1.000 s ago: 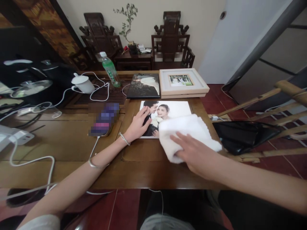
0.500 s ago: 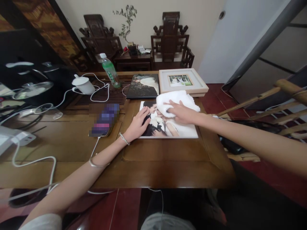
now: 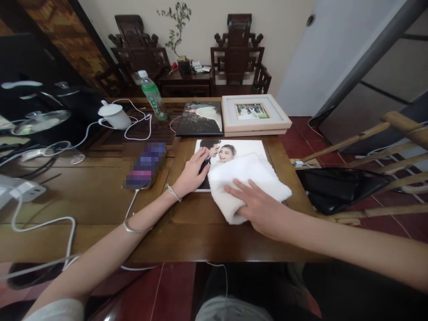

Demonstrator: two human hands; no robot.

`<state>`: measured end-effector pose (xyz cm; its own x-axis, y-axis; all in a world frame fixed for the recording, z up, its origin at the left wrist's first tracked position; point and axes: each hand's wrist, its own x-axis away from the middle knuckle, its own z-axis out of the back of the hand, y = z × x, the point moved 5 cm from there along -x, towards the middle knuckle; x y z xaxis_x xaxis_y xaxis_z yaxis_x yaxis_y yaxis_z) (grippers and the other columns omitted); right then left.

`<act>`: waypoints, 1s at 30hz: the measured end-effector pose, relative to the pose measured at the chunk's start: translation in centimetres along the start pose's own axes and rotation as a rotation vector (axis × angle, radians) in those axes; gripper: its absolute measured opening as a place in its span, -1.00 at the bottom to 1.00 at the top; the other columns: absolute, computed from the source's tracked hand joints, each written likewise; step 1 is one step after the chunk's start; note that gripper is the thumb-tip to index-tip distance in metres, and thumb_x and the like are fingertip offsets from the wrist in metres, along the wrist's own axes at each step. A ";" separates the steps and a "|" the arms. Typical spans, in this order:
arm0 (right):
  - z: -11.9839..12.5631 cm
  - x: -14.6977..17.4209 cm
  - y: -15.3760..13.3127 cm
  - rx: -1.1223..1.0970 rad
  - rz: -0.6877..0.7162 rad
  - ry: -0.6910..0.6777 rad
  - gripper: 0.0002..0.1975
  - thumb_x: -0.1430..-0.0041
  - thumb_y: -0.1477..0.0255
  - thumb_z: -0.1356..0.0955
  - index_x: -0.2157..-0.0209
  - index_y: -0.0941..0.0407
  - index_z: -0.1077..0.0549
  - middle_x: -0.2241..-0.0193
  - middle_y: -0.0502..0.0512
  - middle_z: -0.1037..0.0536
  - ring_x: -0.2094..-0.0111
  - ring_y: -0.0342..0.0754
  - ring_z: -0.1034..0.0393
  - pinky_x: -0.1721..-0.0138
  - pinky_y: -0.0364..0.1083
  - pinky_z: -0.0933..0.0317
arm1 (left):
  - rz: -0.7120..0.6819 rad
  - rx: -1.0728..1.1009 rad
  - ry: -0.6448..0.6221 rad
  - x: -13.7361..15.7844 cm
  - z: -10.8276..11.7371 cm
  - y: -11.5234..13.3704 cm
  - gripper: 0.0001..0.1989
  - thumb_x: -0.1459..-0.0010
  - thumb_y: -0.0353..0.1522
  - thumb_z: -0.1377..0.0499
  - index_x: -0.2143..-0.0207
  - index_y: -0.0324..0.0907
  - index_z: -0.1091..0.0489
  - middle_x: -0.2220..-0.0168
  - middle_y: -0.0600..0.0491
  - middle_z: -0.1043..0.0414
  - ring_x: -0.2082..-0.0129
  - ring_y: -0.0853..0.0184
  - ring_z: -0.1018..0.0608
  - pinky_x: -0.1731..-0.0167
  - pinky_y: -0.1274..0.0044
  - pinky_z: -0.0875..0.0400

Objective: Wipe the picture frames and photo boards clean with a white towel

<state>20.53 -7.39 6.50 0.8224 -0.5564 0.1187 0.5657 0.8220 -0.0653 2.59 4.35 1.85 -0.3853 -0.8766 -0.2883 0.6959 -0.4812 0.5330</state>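
Right fingers (image 3: 238, 193) hold one towel (image 3: 257, 171); left fingers (image 3: 198, 159) press one photo (image 3: 242, 148).

Your cloth (image 3: 251, 168) is plain white; the print (image 3: 249, 146) partly under it shows black clothing against a white ground. Toward the far right corner of your brown desk (image 3: 200, 232), your frame (image 3: 274, 112) is pale wood-toned, with a white border around a green-and-white picture (image 3: 252, 111). Beside it, a dark panel (image 3: 199, 120) shows a white gown. Near the far edge, your bottle (image 3: 154, 96) is green with a white cap (image 3: 142, 74); your cup (image 3: 115, 117) is white.
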 end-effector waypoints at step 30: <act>1.0 -0.8 0.4 0.045 -0.172 -0.183 -0.42 -0.03 0.72 -0.27 -0.10 0.13 -0.41 -0.34 0.34 -0.01 -0.32 0.43 0.14 -0.12 0.42 -0.08 | -0.016 -0.010 0.012 0.1 -0.2 -0.6 -0.47 -0.32 -0.24 0.07 -0.27 -0.25 -0.14 -0.35 -0.19 -0.02 -0.36 0.11 -0.08 -0.28 0.15 -0.02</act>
<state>20.00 -6.52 7.35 0.6872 -0.6606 0.3023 0.6896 0.7241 0.0147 2.28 4.58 1.31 -0.3893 -0.8687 -0.3063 0.6955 -0.4952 0.5206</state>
